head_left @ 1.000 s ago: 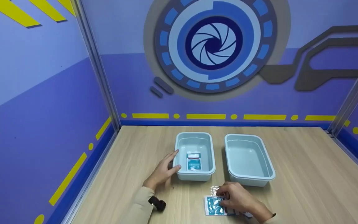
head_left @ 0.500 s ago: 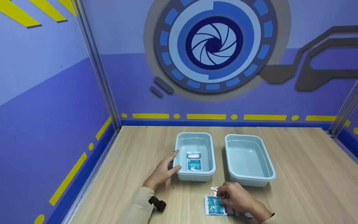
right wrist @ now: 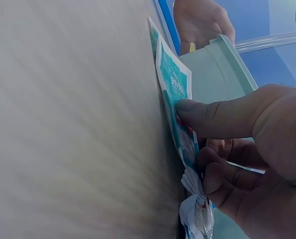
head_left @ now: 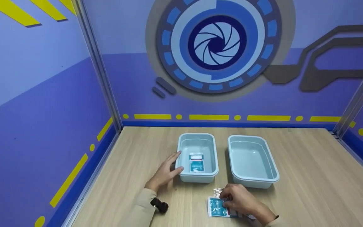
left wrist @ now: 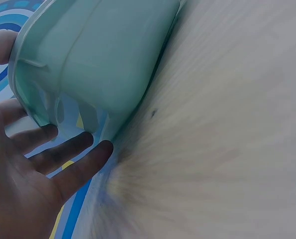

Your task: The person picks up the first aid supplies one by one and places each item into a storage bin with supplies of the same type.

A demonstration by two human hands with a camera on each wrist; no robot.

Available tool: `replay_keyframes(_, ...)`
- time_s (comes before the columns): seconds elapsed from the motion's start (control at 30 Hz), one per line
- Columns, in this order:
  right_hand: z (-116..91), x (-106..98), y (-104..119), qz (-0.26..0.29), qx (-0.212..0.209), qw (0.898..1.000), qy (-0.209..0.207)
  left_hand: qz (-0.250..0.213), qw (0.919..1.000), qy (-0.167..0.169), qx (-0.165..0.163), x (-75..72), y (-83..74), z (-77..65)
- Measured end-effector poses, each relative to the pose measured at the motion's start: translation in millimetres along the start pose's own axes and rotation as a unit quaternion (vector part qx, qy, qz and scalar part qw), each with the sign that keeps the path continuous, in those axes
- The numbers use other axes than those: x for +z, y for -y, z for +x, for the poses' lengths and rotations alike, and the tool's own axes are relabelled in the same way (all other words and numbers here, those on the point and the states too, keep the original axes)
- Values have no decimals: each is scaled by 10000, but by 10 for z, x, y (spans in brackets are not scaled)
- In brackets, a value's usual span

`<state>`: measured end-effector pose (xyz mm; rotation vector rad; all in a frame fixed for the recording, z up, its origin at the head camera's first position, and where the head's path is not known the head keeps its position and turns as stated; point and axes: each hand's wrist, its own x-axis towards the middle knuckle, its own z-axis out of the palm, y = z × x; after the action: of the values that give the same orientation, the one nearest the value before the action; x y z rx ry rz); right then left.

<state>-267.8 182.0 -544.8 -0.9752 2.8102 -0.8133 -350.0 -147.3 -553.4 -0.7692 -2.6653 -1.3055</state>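
Right grip [head_left: 239, 198]: narrow, the packet [head_left: 216, 207] being pinched between thumb and fingers.
Left grip [head_left: 163, 174]: wide, the left bin [head_left: 198, 179] being touched at its left side.
Packet's place: near worktop [head_left: 310, 179]; contact cannot be told.
Left bin's inside: teal packaging [head_left: 197, 165] is held.

On the wood-grain worktop [head_left: 320, 176] stands a pale blue bin [head_left: 197, 179] with teal-and-white packets [head_left: 196, 165] on its floor. The left-hand grip [head_left: 164, 174] rests against this bin's left side. A second bin [head_left: 254, 183] stands just beside it on the right. In front of the first bin and slightly right, the right-hand grip [head_left: 240, 199] pinches a teal packet [head_left: 216, 209]; silvery foil [head_left: 217, 192] shows behind the packet. A blue-purple wall [head_left: 131, 85] rises behind the first bin.
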Motion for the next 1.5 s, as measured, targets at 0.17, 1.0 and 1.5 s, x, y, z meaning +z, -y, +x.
replay_keyframes(0.17, 55, -82, -6, -176, 15, 9998, -85, 2, 10000, 3, 51, -72, -26, 86)
replay_keyframes(1.0, 33, -125, 74, -793, -253, 9963, -210, -11, 9999, -23, -128, -131, -102, 145)
replay_keyframes(1.5, -82, 55, 64, -927, -868, 9914, -321, -55, 9999, 88, -86, -4, -15, -32)
